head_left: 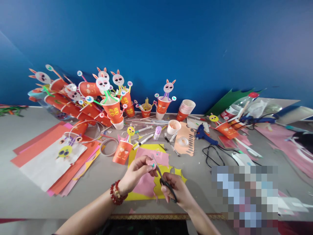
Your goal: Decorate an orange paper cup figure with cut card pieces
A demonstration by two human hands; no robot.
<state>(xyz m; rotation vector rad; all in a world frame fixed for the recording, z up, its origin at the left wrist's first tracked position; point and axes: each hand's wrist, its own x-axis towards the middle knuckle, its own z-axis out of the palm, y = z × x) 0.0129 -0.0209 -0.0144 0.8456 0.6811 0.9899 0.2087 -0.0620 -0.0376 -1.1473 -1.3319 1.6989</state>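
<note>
My left hand [137,174], with a red bead bracelet on the wrist, pinches the top of a pink paper sheet [146,184] just above the table. My right hand [177,192] is closed around the black handles of a pair of scissors [163,178], whose blades point up and left toward the pink paper by my left fingers. Under both hands lies a yellow paper sheet [146,151] with cut-out edges.
Red paper cups with bunny faces on pipe cleaners [111,107] crowd the back left. A stack of coloured paper [51,156] lies left. A blue glue gun [202,133] with its cord, a cup stack [186,109] and a plastic bottle [239,104] sit right. A blurred patch covers the lower right.
</note>
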